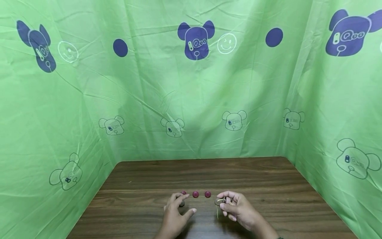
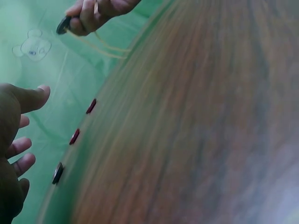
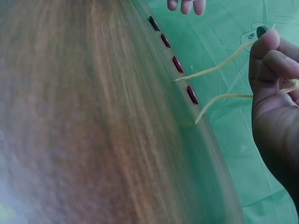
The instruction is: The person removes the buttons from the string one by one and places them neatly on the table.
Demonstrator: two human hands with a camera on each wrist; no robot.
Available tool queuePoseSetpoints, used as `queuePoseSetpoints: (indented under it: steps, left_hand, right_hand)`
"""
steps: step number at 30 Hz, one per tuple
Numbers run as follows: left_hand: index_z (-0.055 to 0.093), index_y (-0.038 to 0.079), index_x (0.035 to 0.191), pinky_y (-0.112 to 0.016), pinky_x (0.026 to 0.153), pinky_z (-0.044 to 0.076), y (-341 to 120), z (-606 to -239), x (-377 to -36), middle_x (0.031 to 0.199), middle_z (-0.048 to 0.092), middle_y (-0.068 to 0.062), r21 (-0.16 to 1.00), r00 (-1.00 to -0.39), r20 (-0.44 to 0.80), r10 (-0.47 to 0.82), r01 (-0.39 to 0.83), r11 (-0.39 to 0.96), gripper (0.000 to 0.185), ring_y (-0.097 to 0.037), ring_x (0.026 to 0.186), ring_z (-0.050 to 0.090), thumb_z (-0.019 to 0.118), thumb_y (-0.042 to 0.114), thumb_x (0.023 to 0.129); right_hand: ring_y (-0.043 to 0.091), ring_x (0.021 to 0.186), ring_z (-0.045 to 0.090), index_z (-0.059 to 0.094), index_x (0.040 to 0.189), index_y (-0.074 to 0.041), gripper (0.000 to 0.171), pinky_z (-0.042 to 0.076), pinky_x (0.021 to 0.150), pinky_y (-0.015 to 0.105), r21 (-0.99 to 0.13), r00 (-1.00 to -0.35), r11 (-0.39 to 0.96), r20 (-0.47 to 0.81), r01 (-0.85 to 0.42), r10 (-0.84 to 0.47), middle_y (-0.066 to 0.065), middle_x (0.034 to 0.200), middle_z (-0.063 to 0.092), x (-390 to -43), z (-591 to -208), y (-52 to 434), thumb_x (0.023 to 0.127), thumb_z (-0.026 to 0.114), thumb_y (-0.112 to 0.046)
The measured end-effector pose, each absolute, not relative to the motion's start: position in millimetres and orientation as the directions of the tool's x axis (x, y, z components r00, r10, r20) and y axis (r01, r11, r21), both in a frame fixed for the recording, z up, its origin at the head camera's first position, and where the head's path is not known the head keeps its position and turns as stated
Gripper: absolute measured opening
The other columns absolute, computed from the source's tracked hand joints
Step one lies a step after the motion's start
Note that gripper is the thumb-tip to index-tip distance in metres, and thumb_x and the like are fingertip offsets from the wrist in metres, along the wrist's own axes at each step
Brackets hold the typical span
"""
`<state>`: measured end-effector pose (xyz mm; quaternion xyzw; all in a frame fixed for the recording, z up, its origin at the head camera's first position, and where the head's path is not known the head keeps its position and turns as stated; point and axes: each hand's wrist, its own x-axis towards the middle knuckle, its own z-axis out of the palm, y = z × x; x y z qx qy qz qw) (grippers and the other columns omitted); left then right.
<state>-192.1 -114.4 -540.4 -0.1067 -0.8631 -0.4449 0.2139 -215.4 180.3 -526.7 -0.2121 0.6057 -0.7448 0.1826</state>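
Note:
In the head view my right hand (image 1: 240,211) pinches a dark round button (image 1: 218,201) between thumb and fingertips. Yellow string (image 1: 217,214) runs at this button, and one end dangles below. Striped pinkish pieces (image 1: 228,200) sit behind it within the fingers. My left hand (image 1: 174,212) hovers over the table with thumb and fingers spread, nothing between them. Under its fingers lies another dark button (image 1: 181,204), partly hidden. Three dark red buttons lie in a row behind: one (image 1: 183,192) half covered by the left hand, a middle one (image 1: 195,194) and a right one (image 1: 207,194).
The brown wood-grain table (image 1: 143,179) carries the buttons near its middle. A green curtain (image 1: 197,93) with printed bear heads encloses its back and both sides. Two loose string ends (image 3: 219,66) hang from the right hand in the right wrist view.

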Motion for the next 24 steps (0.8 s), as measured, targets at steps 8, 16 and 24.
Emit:
queuePoseSetpoints:
  steps: [8, 16, 24]
  left_hand:
    - [0.078, 0.020, 0.129, -0.038, 0.100, 0.054, -104, -537, -188, 0.123, 0.069, 0.003, 0.741, -0.889, 0.451, 0.085, 0.426, 0.519, 0.053, -0.022, 0.117, 0.065, 0.096, 0.036, 0.083]
    - [0.076, 0.019, 0.133, -0.036, 0.096, 0.056, -92, -529, -183, 0.123, 0.070, 0.000, 0.812, -0.912, 0.384, 0.144, 0.408, 0.419, 0.050, -0.019, 0.112, 0.063, 0.092, 0.037, 0.088]
    - [0.076, 0.018, 0.131, -0.029, 0.086, 0.049, -84, -524, -186, 0.112, 0.067, 0.000, 0.827, -0.909, 0.382, 0.166, 0.416, 0.377, 0.047, -0.015, 0.101, 0.059, 0.092, 0.031, 0.089]
  right_hand:
    - [0.001, 0.074, 0.065, 0.057, 0.140, 0.008, 0.038, 0.045, 0.052, 0.011, -0.976, -0.838, -0.216, 0.103, 0.019, -0.537, -0.006, 0.095, 0.071, -215, -527, 180, 0.105, 0.067, -0.001]
    - [0.001, 0.075, 0.064, 0.051, 0.141, 0.014, 0.039, 0.044, 0.052, 0.011, -0.971, -0.820, -0.238, 0.135, 0.001, -0.557, -0.006, 0.091, 0.069, -218, -529, 179, 0.107, 0.064, -0.001]
    - [0.001, 0.073, 0.061, 0.054, 0.142, 0.007, 0.036, 0.043, 0.053, 0.011, -0.975, -0.815, -0.224, 0.130, 0.000, -0.564, -0.004, 0.089, 0.067, -216, -527, 180, 0.108, 0.063, -0.001]
